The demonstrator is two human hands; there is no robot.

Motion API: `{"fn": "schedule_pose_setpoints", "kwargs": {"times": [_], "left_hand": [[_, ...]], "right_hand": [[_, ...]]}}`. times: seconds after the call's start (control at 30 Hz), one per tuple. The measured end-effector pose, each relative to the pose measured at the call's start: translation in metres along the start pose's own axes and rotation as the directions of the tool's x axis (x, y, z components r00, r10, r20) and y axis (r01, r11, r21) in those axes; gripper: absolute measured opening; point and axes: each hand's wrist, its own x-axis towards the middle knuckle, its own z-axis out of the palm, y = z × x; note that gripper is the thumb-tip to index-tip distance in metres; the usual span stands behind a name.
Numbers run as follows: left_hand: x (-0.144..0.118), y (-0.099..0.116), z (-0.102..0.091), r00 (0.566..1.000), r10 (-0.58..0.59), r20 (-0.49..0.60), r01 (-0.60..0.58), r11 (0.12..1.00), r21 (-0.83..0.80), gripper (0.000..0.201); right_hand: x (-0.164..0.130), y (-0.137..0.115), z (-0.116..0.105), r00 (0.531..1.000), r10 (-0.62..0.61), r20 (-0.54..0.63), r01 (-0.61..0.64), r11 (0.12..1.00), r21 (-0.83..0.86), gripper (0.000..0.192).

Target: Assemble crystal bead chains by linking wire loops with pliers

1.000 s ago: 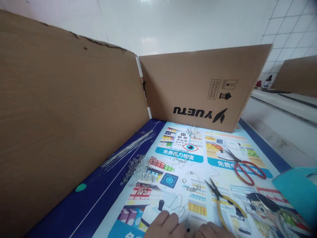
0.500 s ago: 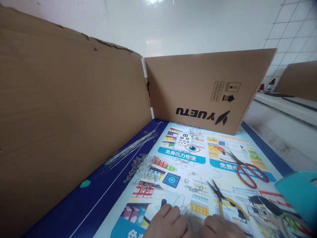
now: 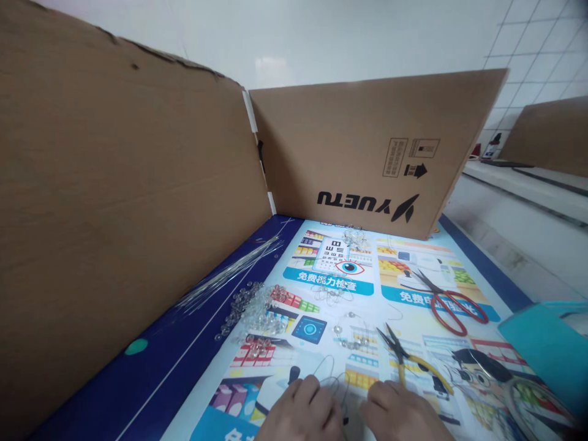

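Left hand (image 3: 301,411), right hand (image 3: 404,413) curled near looped wire (image 3: 331,365); cannot tell whether fingers grip it; ease bends gently, avoiding kinks

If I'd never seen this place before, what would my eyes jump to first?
Probably the big brown cardboard panels standing along the left and back, the back one printed with upside-down YUETU letters. Next, the red-handled scissors on the right, with yellow-handled pliers nearer the right hand. Then the heap of clear beads left of centre, beyond the left hand.
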Motion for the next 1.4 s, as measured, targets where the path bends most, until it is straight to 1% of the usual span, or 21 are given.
{"fn": "schedule_pose_setpoints", "kwargs": {"times": [0.07,0.1,0.13,0.2,0.23,0.27,0.3,0.33,0.37,0.4,0.43,0.47,0.5,0.53,0.6,0.67,0.77,1.0,1.07,1.23,1.4], "left_hand": [[0.0,-0.002,-0.001,1.0,-0.017,-0.018,0.016,0.999,-0.031,0.008],[0.0,-0.003,-0.003,0.999,-0.031,-0.027,0.03,0.997,-0.067,0.007],[0.0,-0.005,-0.004,0.998,-0.057,-0.024,0.054,0.991,-0.12,0.009],[0.001,-0.009,-0.006,0.988,-0.152,0.004,0.147,0.947,-0.287,0.015],[0.002,-0.011,-0.007,0.976,-0.214,0.035,0.21,0.893,-0.398,0.018],[0.003,-0.012,-0.007,0.957,-0.28,0.076,0.278,0.81,-0.517,0.019],[0.005,-0.012,-0.007,0.927,-0.348,0.141,0.355,0.69,-0.631,0.017],[0.007,-0.012,-0.006,0.882,-0.41,0.233,0.439,0.53,-0.726,0.013],[0.008,-0.011,-0.005,0.822,-0.453,0.345,0.518,0.343,-0.784,0.008],[0.01,-0.009,-0.003,0.757,-0.469,0.455,0.577,0.152,-0.803,0.005],[0.011,-0.007,-0.002,0.699,-0.461,0.546,0.606,-0.023,-0.795,0.007],[0.012,-0.006,0.0,0.658,-0.442,0.609,0.607,-0.168,-0.777,0.012],[0.012,-0.004,0.001,0.639,-0.419,0.645,0.588,-0.275,-0.761,0.016],[0.012,-0.002,0.003,0.636,-0.4,0.66,0.561,-0.347,-0.751,0.019],[0.012,0.0,0.005,0.644,-0.379,0.665,0.507,-0.439,-0.742,0.025],[0.011,0.002,0.006,0.651,-0.366,0.665,0.472,-0.491,-0.732,0.028],[0.01,0.005,0.008,0.665,-0.357,0.656,0.437,-0.527,-0.729,0.029],[0.01,0.008,0.01,0.691,-0.349,0.633,0.411,-0.53,-0.741,0.028],[0.01,0.008,0.01,0.69,-0.348,0.635,0.416,-0.528,-0.74,0.029],[0.01,0.007,0.01,0.673,-0.345,0.654,0.446,-0.516,-0.731,0.031],[0.008,0.007,0.011,0.669,-0.354,0.654,0.462,-0.491,-0.739,0.029]], "right_hand": [[0.004,-0.001,-0.003,0.995,0.098,0.0,-0.097,0.986,0.133,0.016],[0.006,-0.002,-0.006,0.988,0.151,0.019,-0.152,0.961,0.232,0.017],[0.008,-0.002,-0.009,0.978,0.2,0.053,-0.206,0.915,0.346,0.018],[0.012,-0.002,-0.012,0.947,0.291,0.135,-0.315,0.766,0.561,0.017],[0.014,-0.003,-0.012,0.925,0.335,0.179,-0.367,0.667,0.649,0.014],[0.014,-0.003,-0.011,0.898,0.377,0.227,-0.413,0.546,0.729,0.01],[0.014,-0.004,-0.007,0.868,0.409,0.282,-0.449,0.401,0.799,0.006],[0.014,-0.006,-0.003,0.836,0.424,0.349,-0.472,0.232,0.85,0.006],[0.013,-0.007,0.002,0.809,0.414,0.417,-0.479,0.052,0.876,0.012],[0.012,-0.009,0.007,0.788,0.395,0.473,-0.472,-0.106,0.875,0.018],[0.012,-0.011,0.011,0.777,0.378,0.503,-0.455,-0.215,0.864,0.023],[0.011,-0.012,0.014,0.777,0.366,0.512,-0.432,-0.281,0.857,0.027],[0.011,-0.014,0.015,0.781,0.361,0.51,-0.411,-0.318,0.854,0.029],[0.011,-0.015,0.016,0.787,0.359,0.501,-0.389,-0.341,0.856,0.03],[0.013,-0.016,0.014,0.797,0.357,0.487,-0.354,-0.378,0.856,0.032],[0.014,-0.017,0.012,0.797,0.356,0.487,-0.338,-0.404,0.85,0.031],[0.015,-0.017,0.01,0.797,0.367,0.479,-0.328,-0.403,0.854,0.03],[0.015,-0.02,0.009,0.786,0.383,0.486,-0.331,-0.403,0.853,0.031],[0.015,-0.02,0.01,0.784,0.385,0.487,-0.328,-0.41,0.851,0.031],[0.018,-0.02,0.009,0.797,0.372,0.475,-0.326,-0.397,0.858,0.032],[0.019,-0.022,0.005,0.781,0.389,0.489,-0.343,-0.386,0.856,0.036]]}}
